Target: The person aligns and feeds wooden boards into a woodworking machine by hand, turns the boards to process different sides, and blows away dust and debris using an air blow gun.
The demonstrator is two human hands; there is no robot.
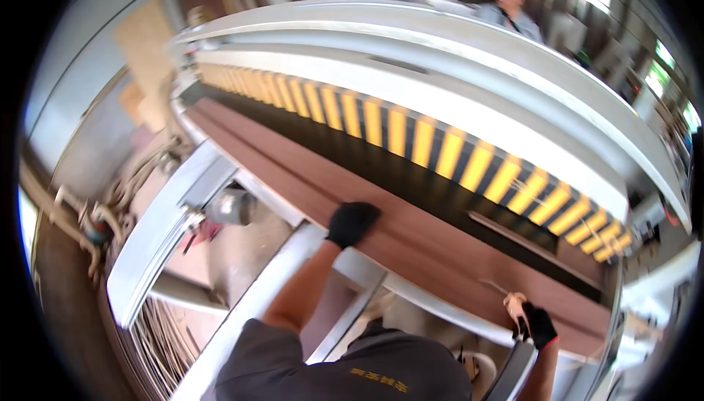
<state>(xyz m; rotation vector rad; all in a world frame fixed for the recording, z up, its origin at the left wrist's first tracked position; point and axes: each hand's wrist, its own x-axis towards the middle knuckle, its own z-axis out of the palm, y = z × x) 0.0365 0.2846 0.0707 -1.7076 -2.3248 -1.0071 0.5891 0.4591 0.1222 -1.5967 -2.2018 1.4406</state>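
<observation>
A long reddish-brown board (pixel 418 243) lies along the front of a machine, below its yellow-and-black striped guard (pixel 396 133). My left hand (pixel 353 224), in a black glove, rests on the board near its front edge, around the middle. Its fingers look stretched out, with nothing in them. Farther right, my right hand (pixel 534 320) is at the board's front edge. It wears a black glove with bare fingertips, and the fingers are bent together. A thin pale thing sticks out by them over the board; what it is cannot be made out.
The machine's white upper beam (pixel 440 82) runs across behind the guard. A white angled rail (pixel 154 247) and a motor-like cylinder (pixel 233 206) stand at the left. Beyond the machine is a person in a black cap (pixel 510 8). Hoses (pixel 95 232) hang at far left.
</observation>
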